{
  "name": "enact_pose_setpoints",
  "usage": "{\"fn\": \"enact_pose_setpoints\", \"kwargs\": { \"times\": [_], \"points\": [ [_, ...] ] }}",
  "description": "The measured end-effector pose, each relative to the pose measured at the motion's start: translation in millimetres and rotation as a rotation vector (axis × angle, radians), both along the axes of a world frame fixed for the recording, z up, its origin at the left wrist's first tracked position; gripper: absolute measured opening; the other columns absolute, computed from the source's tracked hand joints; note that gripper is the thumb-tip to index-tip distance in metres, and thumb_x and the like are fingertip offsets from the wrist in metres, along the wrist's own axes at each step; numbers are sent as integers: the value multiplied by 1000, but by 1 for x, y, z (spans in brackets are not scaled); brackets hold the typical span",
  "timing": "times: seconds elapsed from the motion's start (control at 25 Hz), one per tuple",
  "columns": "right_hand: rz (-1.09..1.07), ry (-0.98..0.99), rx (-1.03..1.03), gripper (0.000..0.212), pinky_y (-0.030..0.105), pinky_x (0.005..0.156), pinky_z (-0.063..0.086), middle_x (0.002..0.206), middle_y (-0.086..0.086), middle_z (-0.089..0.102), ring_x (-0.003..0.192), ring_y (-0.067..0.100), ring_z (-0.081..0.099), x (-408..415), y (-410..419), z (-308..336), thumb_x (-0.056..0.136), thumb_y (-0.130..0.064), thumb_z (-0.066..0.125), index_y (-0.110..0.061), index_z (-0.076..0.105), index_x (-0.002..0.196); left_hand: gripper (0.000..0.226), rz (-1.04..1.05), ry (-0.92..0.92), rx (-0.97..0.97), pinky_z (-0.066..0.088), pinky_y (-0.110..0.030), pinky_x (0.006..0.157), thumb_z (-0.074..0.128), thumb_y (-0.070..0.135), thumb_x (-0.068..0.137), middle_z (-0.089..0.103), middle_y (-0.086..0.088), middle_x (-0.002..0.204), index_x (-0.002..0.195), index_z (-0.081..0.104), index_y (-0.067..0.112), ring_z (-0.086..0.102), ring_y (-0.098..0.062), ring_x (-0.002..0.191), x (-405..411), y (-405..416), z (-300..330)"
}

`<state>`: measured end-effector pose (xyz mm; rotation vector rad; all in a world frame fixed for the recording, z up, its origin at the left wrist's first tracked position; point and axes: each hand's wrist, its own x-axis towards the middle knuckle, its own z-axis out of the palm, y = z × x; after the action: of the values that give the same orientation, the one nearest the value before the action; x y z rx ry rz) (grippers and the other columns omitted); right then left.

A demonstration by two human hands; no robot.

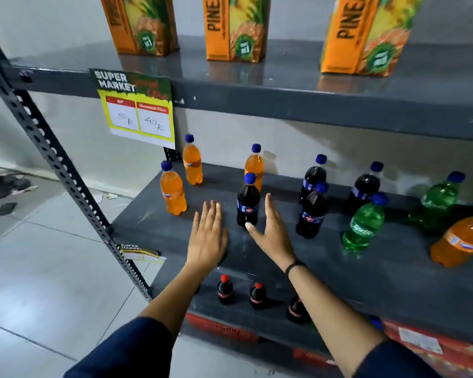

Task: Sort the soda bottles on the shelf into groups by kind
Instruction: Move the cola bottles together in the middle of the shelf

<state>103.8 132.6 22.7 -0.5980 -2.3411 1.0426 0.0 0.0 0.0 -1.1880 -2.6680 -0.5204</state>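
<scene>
**Both hands open at the dark cola bottle**

Head view: left hand [207, 236] lies flat, fingers spread, holding nothing. Right hand [271, 227] is open, thumb touching the dark cola bottle [248, 203] on the grey shelf [393, 268]. Orange bottles [173, 189] stand at 10 o'clock from the cola; green bottles [363, 225] stand at 3 o'clock.

I am counting, on the middle shelf [366, 271], four orange sodas [173, 190], four colas [248, 203] and two green sodas [363, 227]. Above that shelf, three juice cartons [235, 28] are standing; below it, three red-capped colas [224, 290].
</scene>
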Motion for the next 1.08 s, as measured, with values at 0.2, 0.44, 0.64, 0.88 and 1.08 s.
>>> {"fn": "enact_pose_setpoints", "kwargs": {
  "times": [0.2,0.44,0.64,0.88,1.08],
  "points": [
    [-60,77,-163,76,17,94,36,134,16,54,124,26,51,-42,14,-1,72,-14,78,-8,36,136,59,-90,-66,-131,2,-42,120,29,25,96,7,-14,159,146,5,6,0,-26,147,-23,26,-13],
    [-150,146,-141,64,18,86,49,112,8,69,102,16,64,-16,10,-6,62,-16,84,-12,54,119,55,-122,-100,-220,5,-43,120,27,26,97,16,-13,157,145,14,6,7,-25,147,-31,28,-28],
    [-209,168,-154,62,-2,75,41,97,-27,59,88,-23,55,65,18,-8,61,-21,84,-21,55,117,55,-125,-93,-216,8,-44,120,29,26,96,18,-14,157,145,16,5,11,-25,146,-34,27,-32],
    [-409,141,-139,66,22,83,51,102,-6,70,96,10,67,150,74,-4,59,-22,86,-24,54,117,53,-106,-98,-189,11,-44,120,32,23,96,22,-15,156,144,21,4,15,-27,145,-34,30,-31],
    [-354,108,-175,67,22,85,49,104,-5,68,99,13,66,151,99,-16,61,-26,83,-22,53,121,51,-112,-101,-165,13,-44,120,34,20,96,24,-16,154,143,24,3,17,-28,145,-32,28,-33]
  ]
}}
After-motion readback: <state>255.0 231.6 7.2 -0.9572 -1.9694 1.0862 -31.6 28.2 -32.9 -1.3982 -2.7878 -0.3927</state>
